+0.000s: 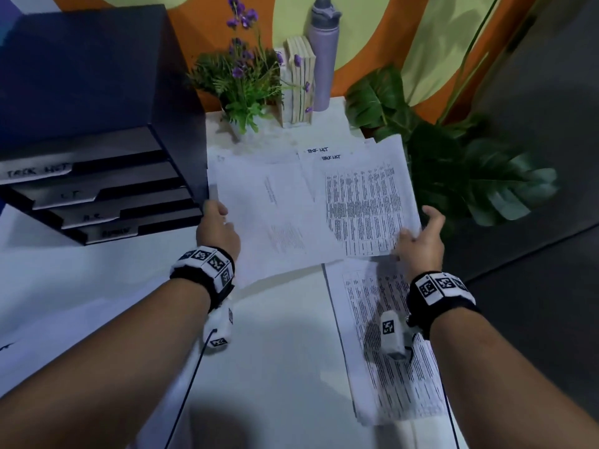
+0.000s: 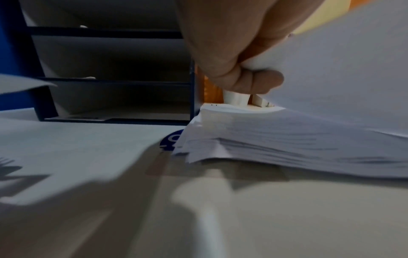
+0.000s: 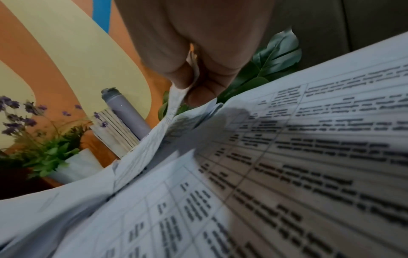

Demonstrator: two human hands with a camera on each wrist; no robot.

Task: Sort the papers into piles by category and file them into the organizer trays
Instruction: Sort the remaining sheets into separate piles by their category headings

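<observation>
Sorting is at an early stage: the left hand and right hand pinch sheets off the unsorted stack, one table pile lies on the surface, and the organizer trays show no filed papers.

An office corner: a white counter carries a dark blue organizer with hand-labelled trays, loose printed papers, a potted purple-flowered plant, upright books and a water bottle against a painted orange-and-yellow wall.
</observation>
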